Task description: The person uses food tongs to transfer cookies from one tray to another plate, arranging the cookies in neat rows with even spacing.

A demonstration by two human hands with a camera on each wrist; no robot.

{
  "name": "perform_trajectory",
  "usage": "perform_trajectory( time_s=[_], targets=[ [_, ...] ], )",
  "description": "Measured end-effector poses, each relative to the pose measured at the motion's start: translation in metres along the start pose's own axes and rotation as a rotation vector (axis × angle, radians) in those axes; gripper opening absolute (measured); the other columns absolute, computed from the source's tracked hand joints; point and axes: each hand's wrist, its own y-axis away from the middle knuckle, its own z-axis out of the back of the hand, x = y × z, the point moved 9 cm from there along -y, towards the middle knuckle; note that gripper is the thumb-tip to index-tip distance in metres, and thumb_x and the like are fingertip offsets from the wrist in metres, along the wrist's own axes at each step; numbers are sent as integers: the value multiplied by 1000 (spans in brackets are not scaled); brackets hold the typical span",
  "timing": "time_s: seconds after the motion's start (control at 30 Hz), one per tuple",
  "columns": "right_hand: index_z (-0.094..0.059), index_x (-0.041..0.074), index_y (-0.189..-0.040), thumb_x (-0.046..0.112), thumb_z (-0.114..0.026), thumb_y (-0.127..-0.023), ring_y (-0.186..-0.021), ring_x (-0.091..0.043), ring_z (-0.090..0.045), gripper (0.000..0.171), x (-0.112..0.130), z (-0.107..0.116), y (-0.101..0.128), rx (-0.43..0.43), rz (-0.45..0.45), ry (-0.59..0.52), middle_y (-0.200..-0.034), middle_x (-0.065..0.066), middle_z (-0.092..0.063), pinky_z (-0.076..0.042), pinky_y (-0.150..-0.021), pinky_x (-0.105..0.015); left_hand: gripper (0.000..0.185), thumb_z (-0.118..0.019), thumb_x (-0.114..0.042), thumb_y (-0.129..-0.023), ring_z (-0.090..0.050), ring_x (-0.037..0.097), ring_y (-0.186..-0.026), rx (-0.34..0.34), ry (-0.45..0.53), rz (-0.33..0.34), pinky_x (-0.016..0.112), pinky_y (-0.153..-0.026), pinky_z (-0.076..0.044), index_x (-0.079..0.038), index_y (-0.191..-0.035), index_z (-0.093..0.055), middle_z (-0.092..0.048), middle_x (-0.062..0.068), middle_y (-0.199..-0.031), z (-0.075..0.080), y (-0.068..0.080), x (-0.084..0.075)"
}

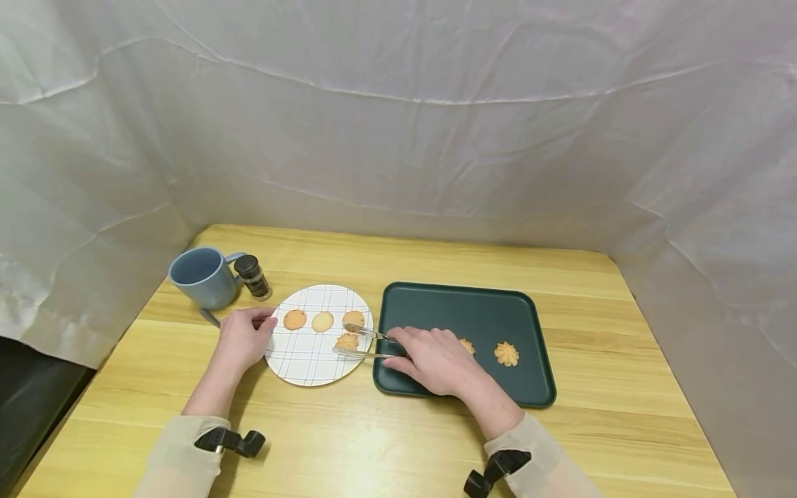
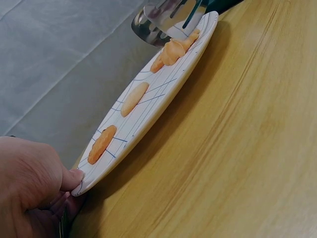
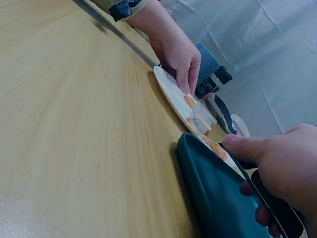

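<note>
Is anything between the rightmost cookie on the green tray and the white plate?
Yes. In the head view, the straight line from the rightmost cookie to the white plate meets a second cookie, partly hidden by the right hand, then that hand, the tongs it holds, and the rim of the green tray.

Six visible cookies (image 1: 507,354) — one plate (image 1: 305,370), one tray (image 1: 454,308), tongs (image 1: 367,355), mug (image 1: 212,285) and shaker (image 1: 254,278) each.

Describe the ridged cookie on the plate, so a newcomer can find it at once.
On the wooden table, left of the dark green tray, lies a white plate. Near its tray-side edge, the head view shows the ridged cookie between the tips of the tongs. Its ridges set it apart from the plate's flat cookies.
</note>
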Motion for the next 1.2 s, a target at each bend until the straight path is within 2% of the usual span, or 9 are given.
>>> perform_trajectory(
  time_s=[0.27,0.43,0.53,0.67,0.83,1.03,1.2],
  targets=[
    [-61,17,-146,55,-56,-107,-97,-26,-74,55,-3,11,8,1,-27,-15,-137,-6,-69,-59,-83,-46,30,-61,-13,-106,-62,40,-108,1,0,-10,57,-100,-39,4,-127,-73,-75,18,-104,1,0,-1],
    [-62,15,-145,56,-57,-106,-90,-21,-74,56,-7,19,16,-18,-45,-26,-135,-5,-70,-59,-79,-42,30,-61,-13,-105,-63,40,-108,0,2,-11,57,-101,-39,4,-127,-73,-75,19,-105,0,-1,1],
    [-63,14,-144,57,-58,-106,-79,-15,-71,57,-10,26,21,-31,-57,-22,-131,-4,-72,-56,-69,-36,29,-61,-13,-105,-63,40,-107,-1,3,-14,58,-102,-37,4,-126,-73,-75,19,-104,0,-1,1],
    [-63,15,-142,56,-59,-105,-62,-6,-57,56,-16,34,31,-47,-71,-24,-114,2,-74,-45,-53,-30,30,-61,-13,-105,-63,41,-108,1,2,-15,59,-104,-34,5,-126,-73,-75,20,-104,0,-1,0],
    [-64,15,-138,58,-60,-104,-55,-4,-47,55,-28,45,45,-69,-90,-26,-87,14,-62,-39,-49,-28,30,-61,-13,-105,-63,41,-107,-3,-5,-21,59,-104,-36,4,-126,-73,-75,19,-104,0,-2,0],
    [-65,16,-137,60,-60,-104,-54,-2,-46,55,-45,56,65,-90,-127,-9,-78,18,-54,-40,-52,-27,29,-62,-12,-105,-64,41,-106,-10,0,-32,59,-103,-35,5,-125,-73,-75,20,-104,1,-3,-2],
    [-65,19,-135,59,-63,-102,-56,-3,-46,52,-60,57,84,-95,-174,-1,-81,19,-53,-39,-52,-27,28,-63,-12,-104,-64,41,-105,-9,-8,-33,58,-102,-37,5,-124,-74,-75,19,-103,0,0,-3]
  ],
)
